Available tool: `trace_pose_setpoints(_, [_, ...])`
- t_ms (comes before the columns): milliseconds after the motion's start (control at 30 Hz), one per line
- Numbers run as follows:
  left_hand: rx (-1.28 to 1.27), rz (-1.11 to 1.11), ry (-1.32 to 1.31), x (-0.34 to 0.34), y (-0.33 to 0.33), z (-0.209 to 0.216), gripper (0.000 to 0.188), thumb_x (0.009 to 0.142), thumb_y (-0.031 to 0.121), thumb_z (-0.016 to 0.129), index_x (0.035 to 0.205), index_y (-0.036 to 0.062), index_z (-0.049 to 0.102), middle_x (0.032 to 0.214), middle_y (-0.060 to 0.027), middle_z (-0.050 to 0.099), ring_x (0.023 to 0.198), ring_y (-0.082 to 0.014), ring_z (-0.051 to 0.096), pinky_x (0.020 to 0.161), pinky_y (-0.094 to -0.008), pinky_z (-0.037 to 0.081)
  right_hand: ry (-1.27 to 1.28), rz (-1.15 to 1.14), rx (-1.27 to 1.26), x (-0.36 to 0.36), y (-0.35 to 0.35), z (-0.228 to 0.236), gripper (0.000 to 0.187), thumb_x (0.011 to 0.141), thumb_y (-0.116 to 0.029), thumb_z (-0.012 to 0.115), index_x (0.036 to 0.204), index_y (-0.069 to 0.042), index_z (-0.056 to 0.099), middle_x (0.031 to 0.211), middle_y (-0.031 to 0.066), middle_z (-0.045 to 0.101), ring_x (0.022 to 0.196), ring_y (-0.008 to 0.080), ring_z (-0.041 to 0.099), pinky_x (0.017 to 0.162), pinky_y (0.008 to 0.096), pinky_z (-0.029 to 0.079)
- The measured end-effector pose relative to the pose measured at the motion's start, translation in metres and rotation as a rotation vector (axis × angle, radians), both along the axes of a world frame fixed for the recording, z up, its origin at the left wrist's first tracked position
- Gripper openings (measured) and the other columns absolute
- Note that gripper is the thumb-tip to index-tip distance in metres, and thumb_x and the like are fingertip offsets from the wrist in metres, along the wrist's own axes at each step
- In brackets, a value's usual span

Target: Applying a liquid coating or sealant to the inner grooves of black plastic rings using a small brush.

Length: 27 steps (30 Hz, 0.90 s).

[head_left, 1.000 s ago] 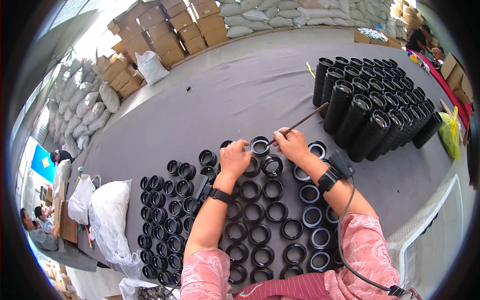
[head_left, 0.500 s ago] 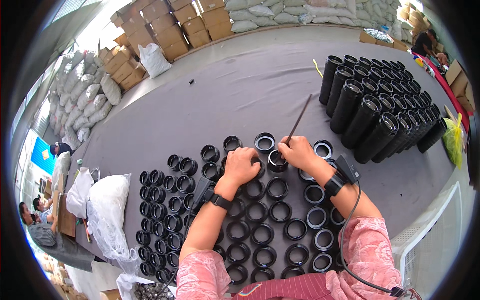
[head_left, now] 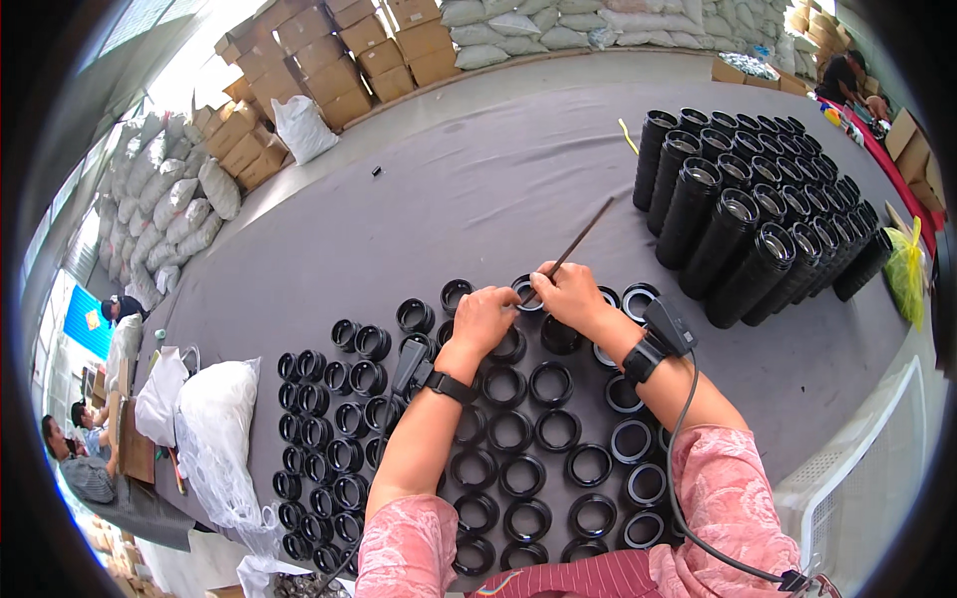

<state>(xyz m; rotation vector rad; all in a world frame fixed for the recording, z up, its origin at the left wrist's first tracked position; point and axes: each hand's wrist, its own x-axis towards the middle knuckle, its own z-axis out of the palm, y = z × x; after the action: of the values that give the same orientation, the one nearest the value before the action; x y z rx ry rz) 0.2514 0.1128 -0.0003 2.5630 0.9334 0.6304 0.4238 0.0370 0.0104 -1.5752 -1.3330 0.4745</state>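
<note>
Presently pinching thin dark stick (head_left: 576, 242) in right hand (head_left: 568, 296), tip slanting into black ring (head_left: 528, 292) | left hand (head_left: 482, 319) curled, steadying same ring, centre of grey table (head_left: 449, 199) | resting near: roughly thirty flat rings (head_left: 518, 431), mouths up | standing far right: some thirty tall black tubes (head_left: 758, 214), packed upright | lying left: about thirty short collars (head_left: 319, 439).

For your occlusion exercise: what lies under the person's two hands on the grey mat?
Black rings in rows run under both hands. The left hand and right hand cover several; only one ring's rim shows between them. The thin stick rises from the right hand, its lower end hidden.
</note>
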Motion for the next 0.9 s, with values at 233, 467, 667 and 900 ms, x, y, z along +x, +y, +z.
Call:
trace_pose_setpoints(233, [-0.083,-0.083,0.067,0.006,0.003,0.004,0.018,0.08,0.01,0.071,0.097,0.0071,0.074,0.091,-0.0152,0.071,0.089,-0.0336,0.069,0.081,-0.0411,0.054,-0.043,0.025,-0.108,0.009,0.011,-0.002,0.027,0.086,-0.02,0.059,0.093,0.003,0.072,0.084,0.028,0.067,0.086,0.0441,0.067,0.08,0.0475,0.054])
trace_pose_setpoints(467, [0.032,-0.135,0.068,0.0,0.006,-0.003,0.013,0.081,0.01,0.072,0.094,0.0068,0.072,0.087,-0.0155,0.07,0.088,-0.0347,0.067,0.079,-0.0426,0.053,-0.309,-0.034,-0.205,0.016,0.015,0.024,0.026,0.087,-0.021,0.059,0.095,0.001,0.073,0.089,0.0267,0.068,0.092,0.0437,0.066,0.084,0.0481,0.054])
trace_pose_setpoints(667, [0.07,-0.169,0.045,0.002,0.008,-0.005,0.01,0.081,0.009,0.071,0.091,0.007,0.071,0.083,-0.0149,0.068,0.086,-0.0346,0.066,0.078,-0.0438,0.052,-0.251,-0.065,-0.028,0.011,0.029,-0.005,0.025,0.089,-0.022,0.058,0.094,-0.002,0.073,0.086,0.0252,0.068,0.088,0.0445,0.066,0.081,0.0483,0.054])
trace_pose_setpoints(900, [0.091,-0.125,0.066,0.002,0.008,-0.008,0.01,0.081,0.009,0.07,0.09,0.0073,0.072,0.083,-0.0147,0.069,0.085,-0.0348,0.066,0.077,-0.0446,0.053,-0.027,0.049,-0.054,-0.001,0.032,-0.016,0.028,0.09,-0.024,0.058,0.093,0.0,0.072,0.084,0.0246,0.069,0.083,0.043,0.067,0.077,0.0459,0.055])
